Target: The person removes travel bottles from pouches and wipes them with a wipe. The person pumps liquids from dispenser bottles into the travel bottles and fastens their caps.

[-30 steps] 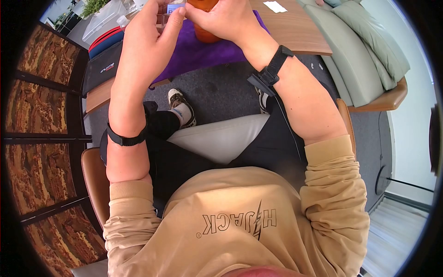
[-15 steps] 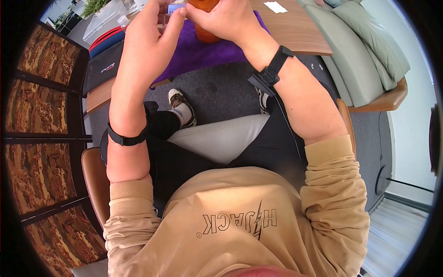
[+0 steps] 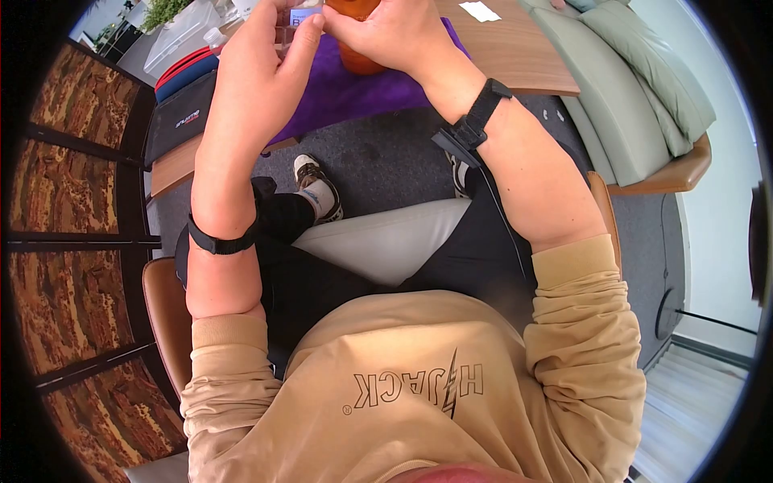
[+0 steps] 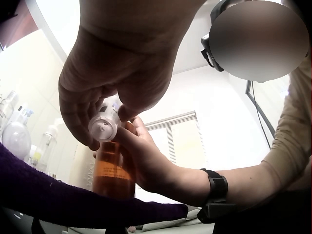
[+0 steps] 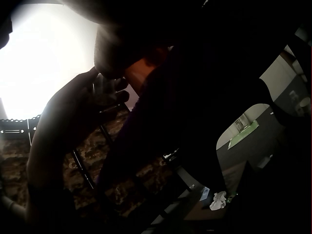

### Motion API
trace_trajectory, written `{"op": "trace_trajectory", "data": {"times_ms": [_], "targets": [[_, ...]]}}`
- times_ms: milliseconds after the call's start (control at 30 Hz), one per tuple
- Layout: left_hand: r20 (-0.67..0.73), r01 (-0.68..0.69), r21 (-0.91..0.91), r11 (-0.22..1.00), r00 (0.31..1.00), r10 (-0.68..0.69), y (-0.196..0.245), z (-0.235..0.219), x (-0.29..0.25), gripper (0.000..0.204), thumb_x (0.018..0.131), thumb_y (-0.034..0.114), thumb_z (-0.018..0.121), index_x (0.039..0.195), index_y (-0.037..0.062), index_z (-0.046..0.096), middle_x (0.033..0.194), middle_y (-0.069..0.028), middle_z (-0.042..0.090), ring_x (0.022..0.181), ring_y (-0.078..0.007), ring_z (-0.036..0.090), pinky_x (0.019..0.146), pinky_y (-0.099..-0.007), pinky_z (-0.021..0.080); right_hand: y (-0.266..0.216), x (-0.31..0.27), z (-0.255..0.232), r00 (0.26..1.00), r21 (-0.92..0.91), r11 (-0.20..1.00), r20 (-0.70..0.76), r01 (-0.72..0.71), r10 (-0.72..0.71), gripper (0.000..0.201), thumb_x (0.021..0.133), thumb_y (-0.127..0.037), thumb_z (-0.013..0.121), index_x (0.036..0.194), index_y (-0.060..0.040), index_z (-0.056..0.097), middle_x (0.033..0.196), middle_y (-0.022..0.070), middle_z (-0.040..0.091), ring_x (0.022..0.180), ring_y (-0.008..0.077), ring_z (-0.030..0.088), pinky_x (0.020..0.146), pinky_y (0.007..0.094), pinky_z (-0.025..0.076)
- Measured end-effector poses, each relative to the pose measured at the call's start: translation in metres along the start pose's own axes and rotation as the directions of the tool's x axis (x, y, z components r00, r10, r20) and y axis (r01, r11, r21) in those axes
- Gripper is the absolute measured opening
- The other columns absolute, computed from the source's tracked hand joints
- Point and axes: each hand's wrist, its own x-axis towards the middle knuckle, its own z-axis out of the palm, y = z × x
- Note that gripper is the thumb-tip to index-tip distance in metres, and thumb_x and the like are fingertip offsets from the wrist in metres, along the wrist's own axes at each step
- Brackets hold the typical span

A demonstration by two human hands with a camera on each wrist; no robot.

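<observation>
My left hand (image 3: 262,72) grips a small clear bottle (image 4: 103,127) with a blue-and-white label. It is tipped over, and one round end faces the left wrist camera. Just below it, my right hand (image 3: 394,32) holds an amber bottle (image 3: 362,60) with its fingers round the upper part. The amber bottle stands upright on a purple cloth (image 3: 354,101), and liquid shows dark in its lower half in the left wrist view. Both hands are close together over its top, which hides the amber bottle's mouth. The right wrist view is very dark.
A clear plastic box (image 3: 173,48), a dark case (image 3: 181,113) and a plant (image 3: 165,10) are on the left. Several pump bottles (image 4: 46,146) stand beyond the cloth. White paper (image 3: 481,11) lies on the wooden table (image 3: 523,52), near a green sofa (image 3: 600,97).
Both hands keep nearly the same position and the same hold. The clear bottle's label has shifted very slightly in the left hand's grip; the amber bottle has stayed in place.
</observation>
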Motion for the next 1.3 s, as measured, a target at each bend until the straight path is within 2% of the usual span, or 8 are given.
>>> {"op": "trace_trajectory", "data": {"times_ms": [400, 567, 633, 733, 1300], "targets": [[0.0, 0.031, -0.025, 0.999, 1.0, -0.031, 0.0027, 0.0015, -0.0005, 0.03, 0.114, 0.009, 0.071, 0.139, -0.007, 0.067, 0.103, -0.0166, 0.077, 0.089, -0.0182, 0.073, 0.078, -0.0334, 0.06, 0.0037, -0.0007, 0.001, 1.0, -0.003, 1.0, -0.015, 0.022, -0.022, 0.09, 0.091, -0.01, 0.09, 0.167, -0.0068, 0.042, 0.144, 0.0285, 0.068, 0.131, 0.0467, 0.072, 0.109, 0.05, 0.061], [-0.001, 0.003, -0.036, 0.999, 1.0, -0.004, -0.0035, 0.0023, -0.0003, 0.03, 0.114, 0.009, 0.071, 0.139, -0.0071, 0.067, 0.103, -0.0158, 0.076, 0.09, -0.017, 0.071, 0.078, -0.0328, 0.059, 0.0025, -0.0002, 0.0011, 1.0, 0.001, 1.0, -0.003, 0.0, 0.0, 0.09, 0.091, -0.01, 0.09, 0.167, -0.0065, 0.043, 0.143, 0.0282, 0.068, 0.13, 0.0461, 0.073, 0.109, 0.05, 0.061], [-0.004, 0.008, -0.04, 0.999, 1.0, -0.008, -0.0003, 0.0026, -0.0007, 0.03, 0.114, 0.009, 0.071, 0.139, -0.0071, 0.067, 0.103, -0.0156, 0.076, 0.09, -0.0167, 0.071, 0.078, -0.0327, 0.059, 0.0074, 0.0003, 0.0049, 0.996, -0.008, 0.997, -0.044, 0.073, -0.073, 0.09, 0.091, -0.01, 0.09, 0.167, -0.0064, 0.043, 0.143, 0.0279, 0.069, 0.13, 0.0457, 0.073, 0.11, 0.0498, 0.06], [-0.006, 0.011, -0.055, 0.998, 1.0, -0.011, -0.0027, 0.0032, -0.0008, 0.03, 0.114, 0.009, 0.071, 0.139, -0.0071, 0.067, 0.103, -0.0153, 0.076, 0.089, -0.0162, 0.07, 0.077, -0.0326, 0.059, 0.0043, -0.0019, 0.0011, 1.0, 0.002, 1.0, -0.012, 0.02, -0.02, 0.09, 0.091, -0.01, 0.09, 0.167, -0.0065, 0.042, 0.143, 0.028, 0.068, 0.13, 0.0458, 0.073, 0.11, 0.0498, 0.06], [-0.008, 0.0, 0.004, 1.0, 1.0, 0.0, 0.0008, 0.0039, -0.0011, 0.029, 0.114, 0.009, 0.071, 0.138, -0.0064, 0.067, 0.098, -0.0142, 0.073, 0.086, -0.0166, 0.068, 0.076, -0.0334, 0.057, 0.0039, -0.0019, 0.0008, 1.0, 0.02, 1.0, -0.003, 0.015, -0.014, 0.093, 0.09, -0.008, 0.09, 0.169, -0.0072, 0.041, 0.141, 0.0281, 0.069, 0.129, 0.0448, 0.073, 0.11, 0.0489, 0.06]]}}
